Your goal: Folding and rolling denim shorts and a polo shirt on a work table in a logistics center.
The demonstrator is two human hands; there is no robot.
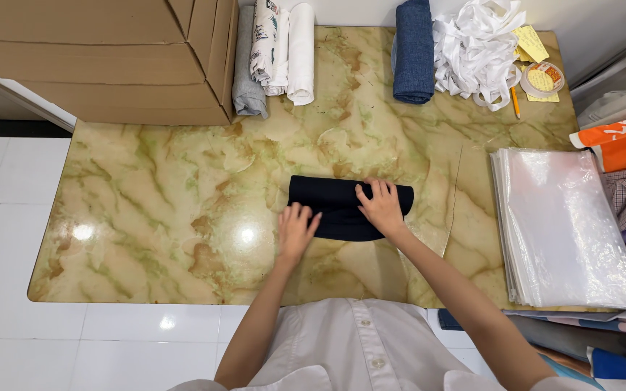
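Both hands lie flat with fingers spread on a folded dark navy cloth (342, 206), left hand (296, 230) at its near-left edge, right hand (381, 207) on top, mid marbled worktop (168, 195).

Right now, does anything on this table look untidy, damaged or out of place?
Mostly tidy. The white strips at the far right lie in a loose tangled heap, unlike the neatly rolled cloths beside them. Both hands, left hand and right hand, press flat on the dark folded cloth; nothing looks damaged or spilled.
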